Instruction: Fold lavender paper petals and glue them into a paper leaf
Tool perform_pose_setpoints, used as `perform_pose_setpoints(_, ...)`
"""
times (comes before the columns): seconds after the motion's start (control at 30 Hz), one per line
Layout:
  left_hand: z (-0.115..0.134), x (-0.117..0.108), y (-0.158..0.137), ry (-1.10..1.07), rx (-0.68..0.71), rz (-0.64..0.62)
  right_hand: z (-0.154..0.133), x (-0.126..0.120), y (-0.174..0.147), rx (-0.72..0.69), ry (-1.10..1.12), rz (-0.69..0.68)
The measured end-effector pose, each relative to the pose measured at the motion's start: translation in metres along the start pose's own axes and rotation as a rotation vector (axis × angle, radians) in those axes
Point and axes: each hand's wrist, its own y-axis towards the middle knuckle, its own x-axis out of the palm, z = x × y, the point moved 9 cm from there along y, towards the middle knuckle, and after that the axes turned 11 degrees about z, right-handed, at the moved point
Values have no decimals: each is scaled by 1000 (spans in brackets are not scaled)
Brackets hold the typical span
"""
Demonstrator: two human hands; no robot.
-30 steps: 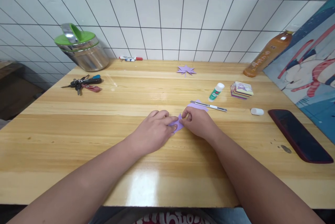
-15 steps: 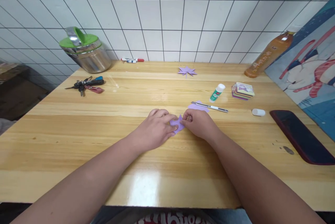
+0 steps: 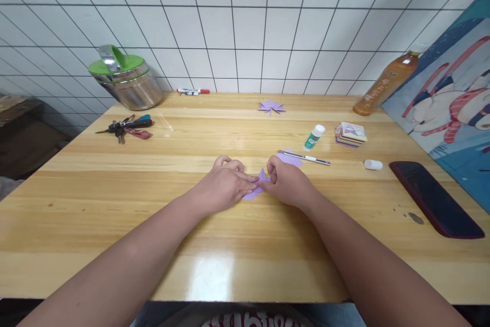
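Note:
A small piece of folded purple paper (image 3: 252, 194) lies on the wooden table, partly hidden under my fingers. My left hand (image 3: 225, 186) comes in from the left and holds it down, fingertips pressed on its middle. From the right, my right hand (image 3: 289, 181) pinches the paper's right side between thumb and bent forefinger. One pointed corner stands up between the two hands. Just behind my right hand lies another purple paper piece (image 3: 293, 160), with a slim silver-and-white utility knife (image 3: 306, 157) resting across it.
A purple paper leaf (image 3: 271, 107) lies near the tiled wall. To the right are a glue stick (image 3: 314, 138), its white cap (image 3: 373, 165), a paper stack (image 3: 350, 134), a phone (image 3: 436, 199) and a bottle (image 3: 386, 84). Keys (image 3: 126, 125), a marker (image 3: 193, 91) and a metal pot (image 3: 130, 84) occupy the left.
My left fingers have shifted on the purple paper, and more of its lower left edge shows. My right hand has moved slightly, its fingers still at the paper's right side. The view has tilted slightly.

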Motion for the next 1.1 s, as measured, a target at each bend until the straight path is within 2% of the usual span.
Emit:
perform_pose_setpoints(0.17,-1,1,0,-12,-18,26,-4,2,-1,-11,-74,-61)
perform_pose_setpoints(0.47,-1,1,-1,-28,-17,29,-7,3,-3,-13,-35,-112)
perform_pose_setpoints(0.63,1,1,-2,-81,31,70,3,2,-1,22,129,-75)
perform_pose_setpoints(0.73,1,-6,-2,-111,42,125,8,-6,3,9,113,22)
perform_pose_setpoints(0.83,-5,-17,-1,-153,-14,205,0,-10,4,-82,40,88)
perform_pose_setpoints(0.9,-11,-21,-1,-177,-80,228,-3,-9,4,-87,31,84)
perform_pose_setpoints(1.1,-25,-13,-4,-135,-289,147,-6,-8,2,-47,165,50)
